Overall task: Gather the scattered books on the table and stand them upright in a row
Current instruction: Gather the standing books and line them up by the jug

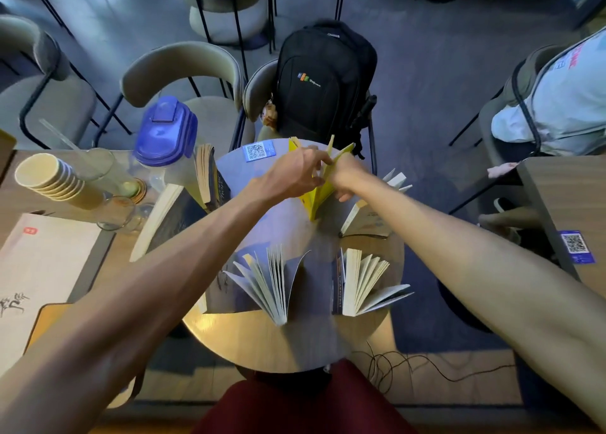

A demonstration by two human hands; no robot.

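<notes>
A yellow book [315, 200] stands upright with its covers spread at the far side of the round table [262, 341]. My left hand [296, 174] pinches its top edge and my right hand [344, 177] grips its right cover. Several other books stand upright and fanned open on the table: a grey one [269, 279] at the near middle, a dark-spined one [357, 282] to its right, a pale one [367, 220] behind that, and two dark ones [210, 177] [164, 217] at the left.
A blue-lidded plastic jug [165, 138], a stack of paper cups [49, 181] and glasses [118, 210] crowd the table on the left. A black backpack [323, 79] sits on a chair beyond the table. Another person [557, 99] sits at right. Cables [410, 368] lie on the floor.
</notes>
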